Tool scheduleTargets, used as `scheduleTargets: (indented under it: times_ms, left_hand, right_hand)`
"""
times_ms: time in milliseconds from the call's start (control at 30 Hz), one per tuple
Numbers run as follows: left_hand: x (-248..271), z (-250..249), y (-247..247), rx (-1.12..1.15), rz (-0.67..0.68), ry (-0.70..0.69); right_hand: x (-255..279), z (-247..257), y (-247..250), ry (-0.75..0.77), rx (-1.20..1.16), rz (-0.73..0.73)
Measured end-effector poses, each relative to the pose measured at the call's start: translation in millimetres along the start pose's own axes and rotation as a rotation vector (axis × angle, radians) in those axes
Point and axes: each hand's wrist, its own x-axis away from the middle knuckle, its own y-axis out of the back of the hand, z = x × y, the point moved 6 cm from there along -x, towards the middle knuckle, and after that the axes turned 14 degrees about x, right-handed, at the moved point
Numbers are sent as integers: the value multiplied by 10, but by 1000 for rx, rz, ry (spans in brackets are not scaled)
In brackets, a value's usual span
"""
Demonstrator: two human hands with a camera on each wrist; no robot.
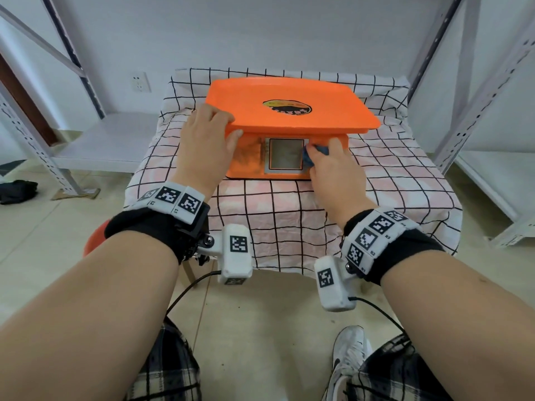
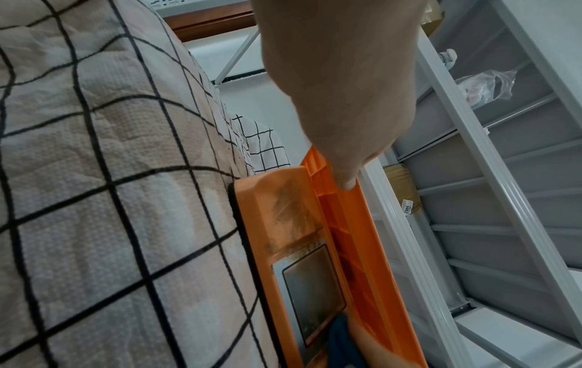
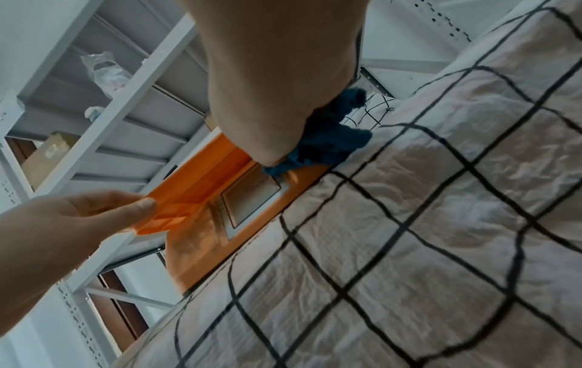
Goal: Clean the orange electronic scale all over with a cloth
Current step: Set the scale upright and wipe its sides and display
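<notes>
Scale: the orange scale (image 1: 289, 111) stood on a small table under a grid-patterned cover (image 1: 376, 175), at about 12 o'clock from the person, display side facing them.
Pan: a wide, flat orange tray with a raised rim formed the top; an oval black-and-yellow sticker (image 1: 287, 107) sat near its middle.
Front: a sloped orange face held a grey screen (image 1: 286, 154) in a pale frame; dark smudges and grime marked the orange plastic at 9 o'clock of the screen.
Base: a thin black edge ran along the bottom where the body met the cover.
Left hand: the left hand (image 1: 207, 140) gripped the pan's near corner at 9 o'clock, fingers curled over the top rim, thumb pressed under the front edge.
Right hand: the right hand (image 1: 333, 166) held a bunched dark blue cloth (image 1: 315, 153) against the front face at 3 o'clock of the screen, fingers closed round it.
Cloth: in the right wrist view, folds of it spilled out past the hand onto the cover.
Surroundings: grey metal shelving (image 1: 477, 82) stood at both sides; a dark rag (image 1: 17, 192) lay on the floor at 9 o'clock.
</notes>
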Motion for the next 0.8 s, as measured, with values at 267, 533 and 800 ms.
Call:
scheduleTargets:
  times_ms: [267,533,800]
  left_hand:
    - [-9,27,-29,2,-13,-13]
    - [-28,40,-37,30,-30,5]
    - [-16,30,7,56,-56,-4]
  right_hand:
    - [85,135,-50,77,63,74]
    - [-98,-8,35,-49,-31,-44]
    - [9,135,-57,93,-37,83]
